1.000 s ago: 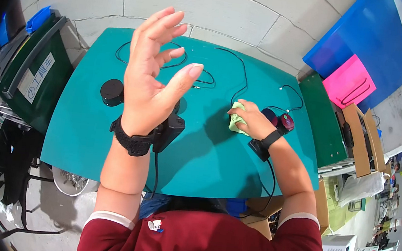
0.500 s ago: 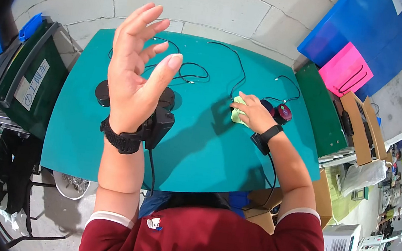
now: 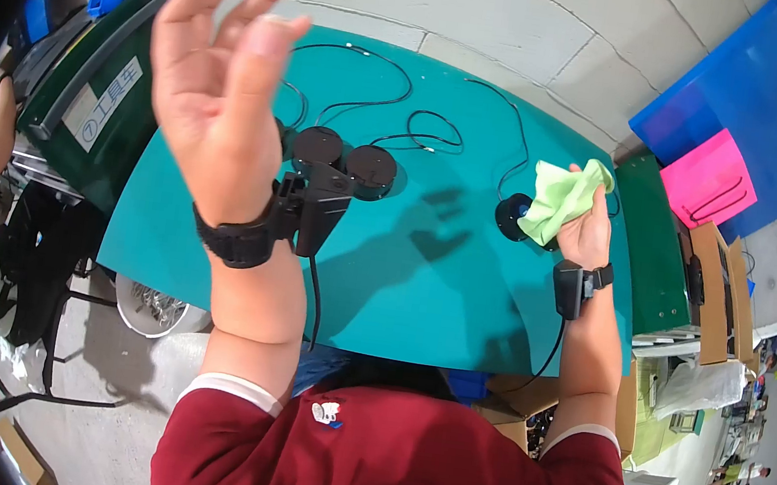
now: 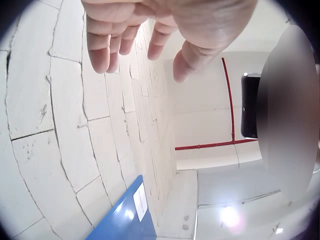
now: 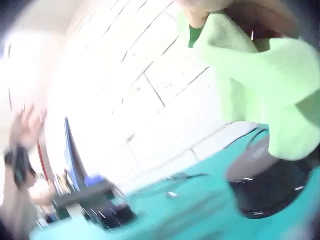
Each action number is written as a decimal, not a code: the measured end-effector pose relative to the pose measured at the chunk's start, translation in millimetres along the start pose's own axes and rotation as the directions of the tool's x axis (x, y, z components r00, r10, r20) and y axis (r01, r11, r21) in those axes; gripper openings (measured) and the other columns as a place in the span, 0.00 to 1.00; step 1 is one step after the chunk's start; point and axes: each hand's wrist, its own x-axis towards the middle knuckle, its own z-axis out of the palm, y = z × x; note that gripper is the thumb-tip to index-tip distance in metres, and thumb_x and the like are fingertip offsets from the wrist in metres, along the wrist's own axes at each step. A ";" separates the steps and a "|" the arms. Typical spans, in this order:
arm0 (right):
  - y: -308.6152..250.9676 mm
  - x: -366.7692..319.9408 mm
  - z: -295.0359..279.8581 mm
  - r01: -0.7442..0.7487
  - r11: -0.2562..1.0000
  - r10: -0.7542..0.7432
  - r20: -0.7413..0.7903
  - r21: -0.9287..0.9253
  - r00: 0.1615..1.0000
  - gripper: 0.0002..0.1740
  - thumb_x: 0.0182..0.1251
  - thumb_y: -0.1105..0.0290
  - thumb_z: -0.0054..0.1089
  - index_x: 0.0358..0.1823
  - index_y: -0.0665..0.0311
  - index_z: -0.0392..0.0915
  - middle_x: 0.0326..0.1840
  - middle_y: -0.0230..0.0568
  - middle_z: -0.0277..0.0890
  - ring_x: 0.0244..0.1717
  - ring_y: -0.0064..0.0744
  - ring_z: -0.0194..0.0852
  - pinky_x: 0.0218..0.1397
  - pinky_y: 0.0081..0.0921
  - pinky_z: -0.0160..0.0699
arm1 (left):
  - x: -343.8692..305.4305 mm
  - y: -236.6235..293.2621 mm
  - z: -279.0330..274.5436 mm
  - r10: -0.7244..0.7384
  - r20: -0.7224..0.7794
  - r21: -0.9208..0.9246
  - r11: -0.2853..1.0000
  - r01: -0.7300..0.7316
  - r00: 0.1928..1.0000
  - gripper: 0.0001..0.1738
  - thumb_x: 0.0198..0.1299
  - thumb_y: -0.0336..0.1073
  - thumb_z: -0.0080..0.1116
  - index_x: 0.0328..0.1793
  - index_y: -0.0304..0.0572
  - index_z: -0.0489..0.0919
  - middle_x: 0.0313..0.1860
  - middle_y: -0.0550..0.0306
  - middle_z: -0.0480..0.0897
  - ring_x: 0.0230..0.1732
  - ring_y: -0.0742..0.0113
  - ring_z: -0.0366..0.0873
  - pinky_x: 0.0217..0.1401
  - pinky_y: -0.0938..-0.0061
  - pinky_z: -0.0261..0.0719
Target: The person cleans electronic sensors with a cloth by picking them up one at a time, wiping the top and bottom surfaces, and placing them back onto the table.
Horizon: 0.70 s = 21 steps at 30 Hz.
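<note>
Soft green cloth [image 3: 564, 198] lifted, round disc [image 3: 509, 215] uncovered

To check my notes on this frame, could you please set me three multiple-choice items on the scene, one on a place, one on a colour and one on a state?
1. Where is the cloth?
A. Folded in a drawer.
B. In the right hand, over the teal table's right side.
C. Hung on a wall hook.

2. What colour is the cloth?
A. Light green.
B. White.
C. Red.

3. How is the left hand?
A. Gripping a screwdriver.
B. Clenched in a fist.
C. Raised, fingers loose, holding nothing.

Answers:
1 B: the head view shows the right hand gripping it there.
2 A: the head and right wrist views both show light green.
3 C: the head and left wrist views show empty, uncurled fingers.
</note>
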 end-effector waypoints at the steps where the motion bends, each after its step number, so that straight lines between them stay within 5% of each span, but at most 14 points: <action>1: 2.1 -0.8 14.8 -0.030 0.997 0.026 0.047 0.078 0.999 0.26 0.73 0.54 0.27 0.64 0.63 0.56 0.63 0.42 0.60 0.60 0.41 0.63 0.62 0.41 0.64 | 3.7 2.2 -8.4 0.003 -0.063 -0.085 0.996 -0.008 0.998 0.25 0.56 0.26 0.52 0.61 0.32 0.63 0.59 0.45 0.68 0.54 0.52 0.72 0.48 0.70 0.75; 4: 14.1 7.9 58.7 -0.041 0.999 0.050 0.326 -0.033 0.944 0.29 0.73 0.51 0.23 0.63 0.66 0.56 0.59 0.51 0.63 0.60 0.45 0.63 0.62 0.42 0.63 | 8.2 14.0 -27.4 0.069 -0.119 -0.078 0.994 -0.079 0.990 0.22 0.61 0.30 0.44 0.62 0.30 0.62 0.61 0.35 0.64 0.57 0.42 0.69 0.50 0.63 0.75; 7: 32.9 20.2 103.1 0.058 0.991 -0.003 0.421 -0.118 0.907 0.31 0.72 0.50 0.24 0.64 0.69 0.56 0.59 0.52 0.64 0.60 0.42 0.63 0.63 0.37 0.62 | 8.8 21.4 -37.7 0.113 -0.179 -0.086 0.988 -0.130 0.977 0.25 0.61 0.35 0.43 0.63 0.29 0.60 0.63 0.28 0.59 0.61 0.37 0.64 0.54 0.59 0.74; 9: 52.4 28.9 121.0 0.330 0.886 -0.132 0.506 -0.324 0.852 0.30 0.73 0.53 0.25 0.59 0.70 0.65 0.56 0.44 0.69 0.55 0.31 0.67 0.59 0.27 0.64 | 9.5 22.7 -44.8 0.152 -0.136 -0.118 0.979 -0.169 0.979 0.26 0.60 0.36 0.44 0.63 0.30 0.60 0.63 0.27 0.59 0.61 0.36 0.64 0.54 0.59 0.74; 10: 55.8 26.1 129.7 0.454 0.784 -0.098 0.637 -0.423 0.765 0.29 0.73 0.55 0.25 0.57 0.70 0.68 0.55 0.38 0.70 0.52 0.25 0.67 0.56 0.24 0.64 | 9.8 23.2 -46.5 0.157 -0.141 -0.111 0.979 -0.173 0.977 0.26 0.60 0.36 0.44 0.63 0.30 0.60 0.63 0.27 0.59 0.61 0.36 0.64 0.54 0.59 0.74; 13: 81.1 33.3 142.7 0.509 0.655 0.210 0.781 -0.559 0.588 0.23 0.70 0.60 0.31 0.55 0.66 0.70 0.52 0.41 0.73 0.48 0.28 0.69 0.55 0.26 0.65 | 10.3 24.4 -48.1 0.149 -0.149 -0.126 0.978 -0.168 0.978 0.27 0.60 0.38 0.44 0.63 0.31 0.59 0.63 0.27 0.60 0.61 0.36 0.64 0.53 0.60 0.75; 16: 85.7 35.8 154.0 0.523 0.544 0.178 0.699 -0.657 0.693 0.22 0.69 0.61 0.33 0.55 0.65 0.71 0.50 0.43 0.73 0.49 0.33 0.69 0.56 0.27 0.63 | 10.0 24.4 -50.1 0.140 -0.138 -0.180 0.970 -0.163 0.981 0.27 0.61 0.38 0.43 0.64 0.31 0.58 0.64 0.27 0.58 0.61 0.38 0.64 0.53 0.60 0.75; 19: 80.7 38.2 158.8 0.372 0.693 0.267 0.700 -0.617 0.662 0.27 0.68 0.55 0.33 0.55 0.69 0.71 0.53 0.43 0.72 0.57 0.35 0.66 0.63 0.30 0.57 | 9.3 22.6 -57.9 0.124 -0.105 -0.220 0.965 -0.144 0.987 0.27 0.61 0.38 0.43 0.64 0.31 0.58 0.64 0.27 0.57 0.61 0.38 0.65 0.53 0.60 0.74; 21: 82.2 41.7 158.7 0.439 0.695 0.243 0.760 -0.570 0.603 0.27 0.69 0.54 0.33 0.54 0.69 0.71 0.53 0.43 0.73 0.56 0.35 0.67 0.62 0.30 0.58 | 9.5 24.5 -55.7 0.112 -0.122 -0.217 0.967 -0.136 0.986 0.28 0.61 0.39 0.44 0.64 0.31 0.58 0.64 0.26 0.57 0.60 0.39 0.65 0.53 0.60 0.74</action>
